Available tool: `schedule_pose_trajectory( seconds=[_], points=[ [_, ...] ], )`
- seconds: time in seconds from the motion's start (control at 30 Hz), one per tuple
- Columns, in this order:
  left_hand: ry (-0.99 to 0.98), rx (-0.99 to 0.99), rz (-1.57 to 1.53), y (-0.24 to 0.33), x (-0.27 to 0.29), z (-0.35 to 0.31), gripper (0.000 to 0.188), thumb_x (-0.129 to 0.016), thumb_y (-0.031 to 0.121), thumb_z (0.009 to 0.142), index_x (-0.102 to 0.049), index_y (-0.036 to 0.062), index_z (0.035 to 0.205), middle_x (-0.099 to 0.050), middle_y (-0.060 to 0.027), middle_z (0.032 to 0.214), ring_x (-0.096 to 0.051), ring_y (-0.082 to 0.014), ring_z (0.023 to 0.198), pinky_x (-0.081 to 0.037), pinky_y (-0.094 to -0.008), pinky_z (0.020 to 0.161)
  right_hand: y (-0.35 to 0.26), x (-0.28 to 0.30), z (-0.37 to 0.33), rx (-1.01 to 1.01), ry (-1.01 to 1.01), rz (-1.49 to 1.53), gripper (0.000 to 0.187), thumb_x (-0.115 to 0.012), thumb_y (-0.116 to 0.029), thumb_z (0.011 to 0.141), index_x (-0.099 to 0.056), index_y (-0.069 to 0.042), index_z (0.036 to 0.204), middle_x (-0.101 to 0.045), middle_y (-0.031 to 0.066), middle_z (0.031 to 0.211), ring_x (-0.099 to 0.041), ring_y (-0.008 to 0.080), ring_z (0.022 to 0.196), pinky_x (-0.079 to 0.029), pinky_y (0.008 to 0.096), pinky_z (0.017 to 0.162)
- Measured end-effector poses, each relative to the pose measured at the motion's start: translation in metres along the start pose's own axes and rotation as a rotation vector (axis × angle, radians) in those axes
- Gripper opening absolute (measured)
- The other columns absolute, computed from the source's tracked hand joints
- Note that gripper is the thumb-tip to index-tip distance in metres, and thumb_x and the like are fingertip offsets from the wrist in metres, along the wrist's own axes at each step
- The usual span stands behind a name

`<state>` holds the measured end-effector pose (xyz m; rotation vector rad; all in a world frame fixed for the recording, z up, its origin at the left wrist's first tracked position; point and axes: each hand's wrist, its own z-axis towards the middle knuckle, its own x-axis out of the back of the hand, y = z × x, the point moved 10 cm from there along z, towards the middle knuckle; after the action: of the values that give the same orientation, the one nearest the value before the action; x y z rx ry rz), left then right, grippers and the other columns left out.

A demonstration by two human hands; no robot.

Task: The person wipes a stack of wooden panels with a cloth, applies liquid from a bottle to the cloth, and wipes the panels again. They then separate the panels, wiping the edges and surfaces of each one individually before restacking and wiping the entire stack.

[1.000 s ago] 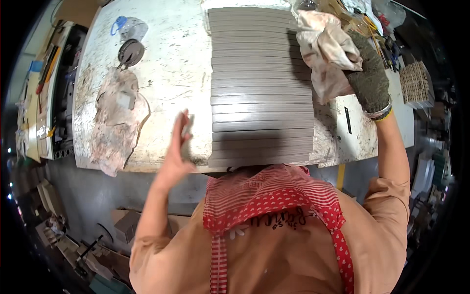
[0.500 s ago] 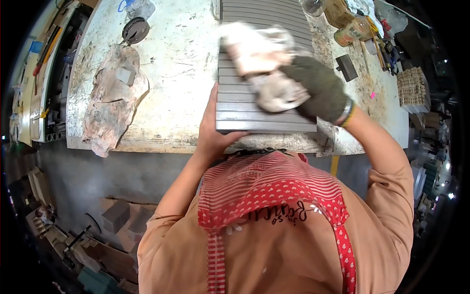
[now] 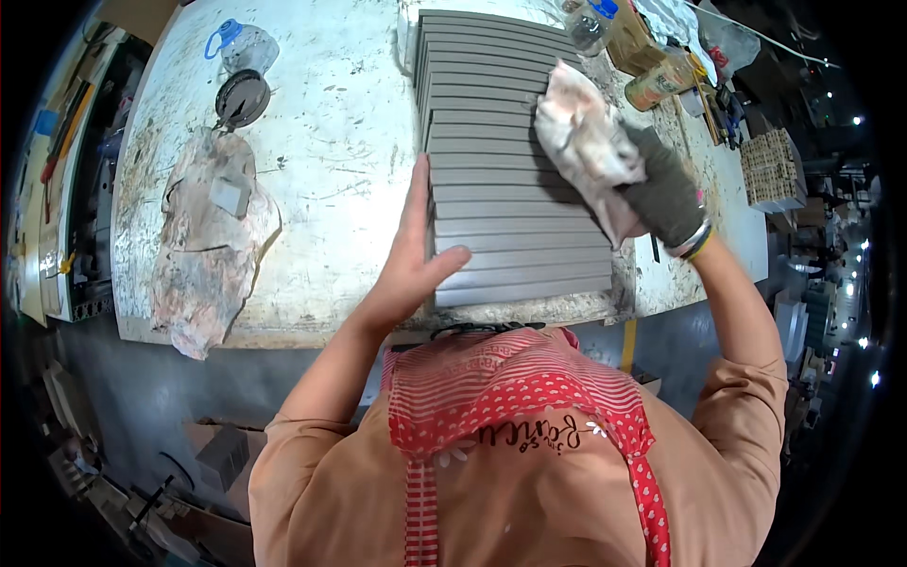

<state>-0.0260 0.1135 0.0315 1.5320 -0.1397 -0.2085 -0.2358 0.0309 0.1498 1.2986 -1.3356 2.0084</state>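
A long row of grey flat strips lies on the worktable, their edges running crosswise like ribs. Bare and with thumb apart from straight fingers, my left hand rests against the left side of the strips near their close end. The thumb reaches over the top. My right hand, in a dark green glove, grips a stained white rag. This crumpled cloth hangs over the right edge of the strips; its lower end dangles beside them. The glove's fingertips are partly hidden behind the rag.
A dirty cloth with a small pale block on it lies left on the worktable. Behind it are a round dark dish and a clear jug. Bottles, a cardboard box and tools crowd the far right.
My right hand has swept the rag rightward, from the middle of the strips to their right edge. My left thumb has shifted from the near edge onto the top. The view has tilted slightly.
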Motion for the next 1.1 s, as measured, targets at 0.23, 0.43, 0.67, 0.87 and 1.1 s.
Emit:
schedule_pose_trajectory(
  seconds=[0.23, 0.43, 0.67, 0.87, 1.1],
  points=[
    [-0.194, 0.259, 0.118, -0.028, -0.010, -0.010, 0.066, -0.051, 0.036, 0.090, -0.034, -0.0051, 0.139, -0.027, -0.0267, 0.147, -0.028, -0.0369, 0.135, -0.023, -0.0434, 0.110, -0.142, -0.102, 0.054, 0.560, -0.138, -0.224, 0.023, -0.061, -0.020, 0.082, -0.064, -0.005, 0.100, -0.066, 0.0149, 0.094, -0.064, 0.0300, 0.083, -0.051, 0.0410, 0.079],
    [0.202, -0.138, 0.028, 0.017, 0.008, 0.001, 0.058, -0.054, 0.023, 0.089, -0.036, -0.0065, 0.135, -0.034, -0.0265, 0.139, -0.036, -0.0378, 0.126, -0.027, -0.0470, 0.105, -0.061, -0.086, 0.034, 0.450, -0.257, -0.494, 0.053, -0.072, -0.025, 0.071, -0.059, -0.006, 0.119, -0.062, 0.0157, 0.110, -0.060, 0.0307, 0.103, -0.046, 0.0406, 0.092],
    [-0.070, 0.205, 0.165, -0.017, -0.003, -0.003, 0.061, -0.051, 0.024, 0.090, -0.030, -0.0036, 0.141, -0.034, -0.0219, 0.141, -0.027, -0.0309, 0.136, -0.020, -0.0387, 0.111, -0.129, -0.098, 0.065, 0.433, -0.090, -0.188, 0.024, -0.065, -0.018, 0.073, -0.064, -0.006, 0.093, -0.065, 0.0146, 0.090, -0.064, 0.0315, 0.084, -0.050, 0.0410, 0.076],
    [0.044, -0.058, 0.216, 0.005, 0.000, 0.002, 0.054, -0.049, 0.015, 0.091, -0.033, 0.0000, 0.140, -0.037, -0.0198, 0.140, -0.033, -0.0297, 0.132, -0.024, -0.0353, 0.109, -0.118, -0.091, 0.065, 0.273, -0.200, -0.168, 0.028, -0.063, -0.019, 0.078, -0.064, -0.005, 0.102, -0.065, 0.0160, 0.098, -0.063, 0.0293, 0.091, -0.050, 0.0394, 0.082],
    [0.029, -0.030, 0.241, -0.004, 0.009, 0.002, 0.074, -0.048, 0.026, 0.091, -0.009, 0.0028, 0.150, -0.011, -0.0213, 0.155, -0.010, -0.0317, 0.144, -0.018, -0.0405, 0.113, -0.135, -0.060, 0.064, 0.500, -0.096, 0.139, 0.032, -0.063, -0.020, 0.079, -0.063, -0.006, 0.108, -0.066, 0.0114, 0.106, -0.063, 0.0223, 0.096, -0.048, 0.0342, 0.090]
  ],
)
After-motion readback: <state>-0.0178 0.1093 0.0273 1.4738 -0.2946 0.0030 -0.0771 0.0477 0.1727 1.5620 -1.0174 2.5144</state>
